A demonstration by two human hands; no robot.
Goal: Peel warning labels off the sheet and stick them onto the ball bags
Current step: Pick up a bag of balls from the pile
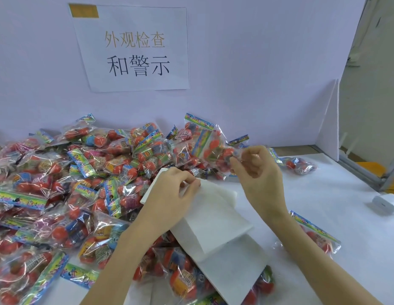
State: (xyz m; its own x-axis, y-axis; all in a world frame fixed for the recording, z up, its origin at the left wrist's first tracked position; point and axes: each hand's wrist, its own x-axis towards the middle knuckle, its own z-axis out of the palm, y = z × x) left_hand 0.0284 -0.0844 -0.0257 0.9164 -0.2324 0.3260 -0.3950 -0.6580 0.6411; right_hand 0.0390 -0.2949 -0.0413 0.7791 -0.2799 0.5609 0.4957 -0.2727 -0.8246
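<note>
A big heap of clear ball bags [66, 190] with red balls covers the table's left half. White label sheets [216, 219] lie stacked over the heap's right edge. My left hand [172, 194] rests on the top sheet and pinches its upper edge with curled fingers. My right hand [255, 168] is raised just right of it, fingertips pinched on the clear plastic edge of a ball bag [205, 142] that stands tilted above the heap. I cannot tell whether a label is between those fingers.
A single ball bag [317, 232] lies right of my right forearm, another ball bag [299, 164] near the back. A small white device [386, 202] sits at the right edge. A paper sign [134, 49] hangs on the white back wall.
</note>
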